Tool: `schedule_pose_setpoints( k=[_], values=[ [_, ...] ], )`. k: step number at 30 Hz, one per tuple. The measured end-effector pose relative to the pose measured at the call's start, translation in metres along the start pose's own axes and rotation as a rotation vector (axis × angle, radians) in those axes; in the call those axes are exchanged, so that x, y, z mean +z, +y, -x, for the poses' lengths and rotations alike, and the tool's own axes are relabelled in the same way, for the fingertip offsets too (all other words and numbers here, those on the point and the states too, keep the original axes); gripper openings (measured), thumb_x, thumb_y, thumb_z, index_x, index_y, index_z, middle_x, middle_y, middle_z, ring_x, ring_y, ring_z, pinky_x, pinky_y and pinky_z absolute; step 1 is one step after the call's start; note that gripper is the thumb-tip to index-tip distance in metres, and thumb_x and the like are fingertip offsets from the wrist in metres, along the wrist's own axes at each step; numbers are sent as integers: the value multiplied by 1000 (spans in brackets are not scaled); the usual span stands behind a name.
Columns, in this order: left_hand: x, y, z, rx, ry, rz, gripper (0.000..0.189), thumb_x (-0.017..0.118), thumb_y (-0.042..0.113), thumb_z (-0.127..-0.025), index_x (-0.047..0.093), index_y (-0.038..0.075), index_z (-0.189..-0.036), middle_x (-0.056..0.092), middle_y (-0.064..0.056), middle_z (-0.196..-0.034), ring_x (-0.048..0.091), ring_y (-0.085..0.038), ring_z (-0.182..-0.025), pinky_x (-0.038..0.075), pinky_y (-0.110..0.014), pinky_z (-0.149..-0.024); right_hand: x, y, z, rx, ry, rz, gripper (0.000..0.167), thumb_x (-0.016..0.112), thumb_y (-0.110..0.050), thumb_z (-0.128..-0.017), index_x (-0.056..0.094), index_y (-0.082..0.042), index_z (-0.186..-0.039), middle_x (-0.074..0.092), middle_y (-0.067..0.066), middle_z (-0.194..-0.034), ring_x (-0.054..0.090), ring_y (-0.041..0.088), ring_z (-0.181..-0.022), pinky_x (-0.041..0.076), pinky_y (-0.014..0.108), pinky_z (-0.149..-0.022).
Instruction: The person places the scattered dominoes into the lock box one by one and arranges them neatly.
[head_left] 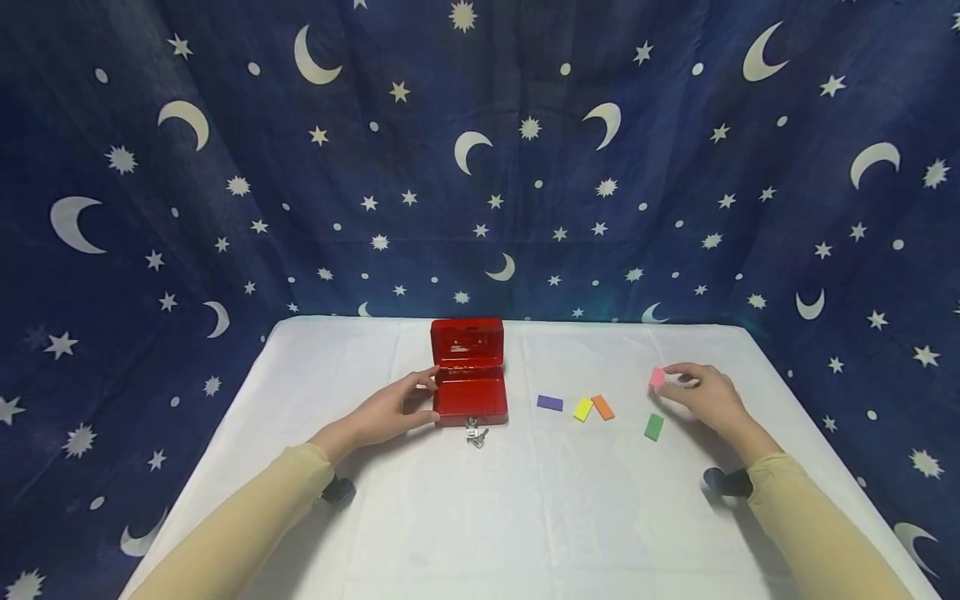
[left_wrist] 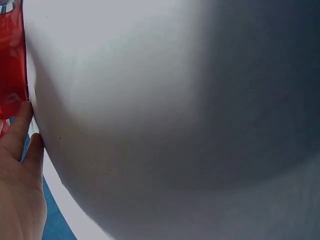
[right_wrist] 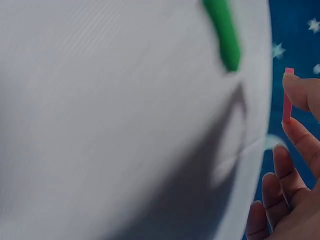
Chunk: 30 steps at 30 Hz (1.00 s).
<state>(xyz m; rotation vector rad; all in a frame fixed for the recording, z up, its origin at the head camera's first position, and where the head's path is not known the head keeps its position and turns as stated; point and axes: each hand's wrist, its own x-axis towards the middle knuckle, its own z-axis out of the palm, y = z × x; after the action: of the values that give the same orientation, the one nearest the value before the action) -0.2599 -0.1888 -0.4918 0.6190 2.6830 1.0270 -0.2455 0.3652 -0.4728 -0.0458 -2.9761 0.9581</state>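
In the head view, my left hand [head_left: 393, 408] rests against the left side of an open red metal cash box [head_left: 471, 419], thumb at the front corner and fingers towards the hinge. The left wrist view shows a fingertip right at the edge of the red box [left_wrist: 11, 60]. A small padlock [head_left: 472, 429] with keys [head_left: 480, 439] hangs at the box's front. My right hand [head_left: 708, 400] pinches a small flat pink block [head_left: 657, 379] between thumb and finger; the right wrist view shows this pink block [right_wrist: 287, 100] edge-on, above the table.
On the white-covered table [head_left: 465, 517] lie a purple block [head_left: 550, 403], a yellow block [head_left: 582, 409], an orange block [head_left: 603, 407] and a green block [head_left: 654, 427], between the box and my right hand. A dark blue curtain [head_left: 420, 275] with moons and stars hangs behind.
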Motion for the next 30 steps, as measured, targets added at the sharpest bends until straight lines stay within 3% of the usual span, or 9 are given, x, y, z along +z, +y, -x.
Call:
schedule_pose_setpoints(
  k=[5, 16, 25, 30],
  values=[
    [1, 0, 1, -2, 8, 7, 85, 78, 54, -87, 35, 35, -157, 60, 8, -137, 49, -18, -139, 36, -58, -114, 3, -46, 3, -75, -20, -41, 63, 76, -46, -92, 60, -6, -138, 56, 24, -130, 47, 43, -118, 46, 56, -87],
    [2, 0, 3, 2, 5, 9, 82, 79, 53, -86, 38, 35, -155, 61, 8, -136, 50, -17, -138, 38, -58, -113, 59, -142, 4, -228, -141, -106, 46, 84, -41, -84, 71, -25, -125, 62, 7, -117, 49, 29, -111, 46, 45, -84],
    [2, 4, 0, -20, 4, 10, 82, 80, 50, -86, 38, 35, -155, 60, 6, -138, 50, -18, -138, 37, -59, -113, 104, -196, -8, -315, -204, -70, 43, 85, -35, -80, 73, -28, -121, 65, 4, -114, 54, 27, -109, 50, 43, -84],
    [2, 3, -1, -18, 8, 6, 72, 78, 50, -87, 45, 33, -149, 56, 7, -145, 49, -18, -139, 36, -57, -115, 126, -222, -14, -346, -234, -47, 47, 88, -38, -78, 73, -26, -121, 66, 3, -111, 53, 25, -109, 50, 40, -84]
  ],
)
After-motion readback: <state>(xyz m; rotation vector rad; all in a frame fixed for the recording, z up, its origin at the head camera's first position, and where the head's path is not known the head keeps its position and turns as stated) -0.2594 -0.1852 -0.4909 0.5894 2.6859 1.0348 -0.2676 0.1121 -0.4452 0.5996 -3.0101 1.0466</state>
